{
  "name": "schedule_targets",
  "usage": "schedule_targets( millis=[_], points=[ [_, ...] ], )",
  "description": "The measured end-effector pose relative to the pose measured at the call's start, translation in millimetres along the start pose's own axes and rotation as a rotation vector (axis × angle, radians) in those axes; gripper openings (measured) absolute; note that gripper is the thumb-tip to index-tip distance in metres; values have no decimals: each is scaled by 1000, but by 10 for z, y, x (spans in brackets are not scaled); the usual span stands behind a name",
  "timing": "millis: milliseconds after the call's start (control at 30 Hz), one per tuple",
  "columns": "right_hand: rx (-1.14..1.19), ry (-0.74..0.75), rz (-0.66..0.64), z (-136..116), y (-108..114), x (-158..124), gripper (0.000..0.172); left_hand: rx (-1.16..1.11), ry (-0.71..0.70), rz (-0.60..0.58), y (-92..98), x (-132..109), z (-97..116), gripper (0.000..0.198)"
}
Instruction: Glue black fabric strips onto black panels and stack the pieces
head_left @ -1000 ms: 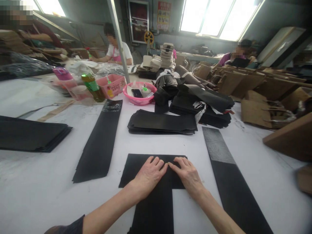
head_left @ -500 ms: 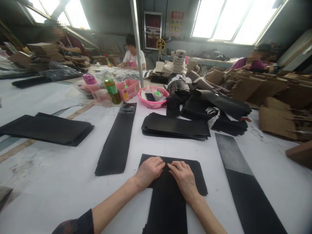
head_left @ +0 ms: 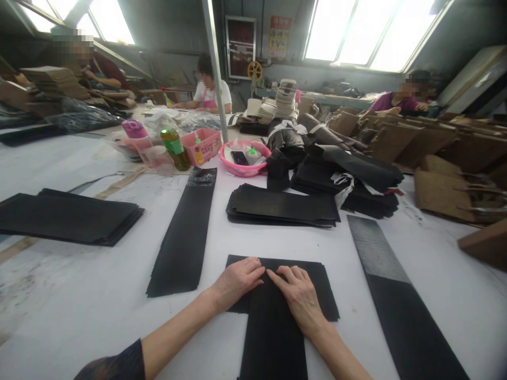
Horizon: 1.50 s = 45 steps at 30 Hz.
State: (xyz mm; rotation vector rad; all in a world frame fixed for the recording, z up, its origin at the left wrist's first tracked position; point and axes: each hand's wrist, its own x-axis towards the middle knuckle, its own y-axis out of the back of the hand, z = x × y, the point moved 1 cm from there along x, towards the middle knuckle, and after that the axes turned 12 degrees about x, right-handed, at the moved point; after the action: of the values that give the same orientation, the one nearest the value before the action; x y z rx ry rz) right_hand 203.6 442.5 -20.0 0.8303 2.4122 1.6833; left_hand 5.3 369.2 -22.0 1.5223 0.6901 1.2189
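A long black sheet strip (head_left: pixel 273 332) lies lengthwise in front of me, its far end over a crosswise black piece (head_left: pixel 317 285), and the two form a T. My left hand (head_left: pixel 242 279) is at the left corner of the strip's far end, fingers bent and pressed together on the edge. On the right part of that end rests my right hand (head_left: pixel 297 293), its index finger stretched toward the left fingertips and the other fingers apart and slightly bent. The fingertips of both hands nearly meet. What lies under the left palm is hidden.
Black strip stacks lie at left (head_left: pixel 67 216), at centre-left (head_left: pixel 182 237) and beyond my hands (head_left: pixel 281 206). A long strip with a greyish end (head_left: pixel 376 248) lies at right. Farther back are a pink basin (head_left: pixel 245 169), a bottle (head_left: pixel 174 150) and brown bags (head_left: pixel 443 187). Several people sit beyond.
The view has shifted slightly to the right. My right index finger has straightened and moved closer to the left fingertips; the left hand stays at the strip's end.
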Motion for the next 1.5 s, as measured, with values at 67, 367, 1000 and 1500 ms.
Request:
schedule_targets(
  millis=[67,367,1000,1500],
  points=[
    [1,-4,1,10,-10,-7,47,-4,-3,17,-2,-9,-4,26],
    [-35,11,-8,21,-17,-4,49,140,-103,73,8,-30,20,23],
    [-84,30,-5,15,-35,6,53,129,-4,5,-24,-202,-42,23],
    [-154,44,40,-3,50,-33,34,514,-26,-104,-39,-20,316,39]
  ],
)
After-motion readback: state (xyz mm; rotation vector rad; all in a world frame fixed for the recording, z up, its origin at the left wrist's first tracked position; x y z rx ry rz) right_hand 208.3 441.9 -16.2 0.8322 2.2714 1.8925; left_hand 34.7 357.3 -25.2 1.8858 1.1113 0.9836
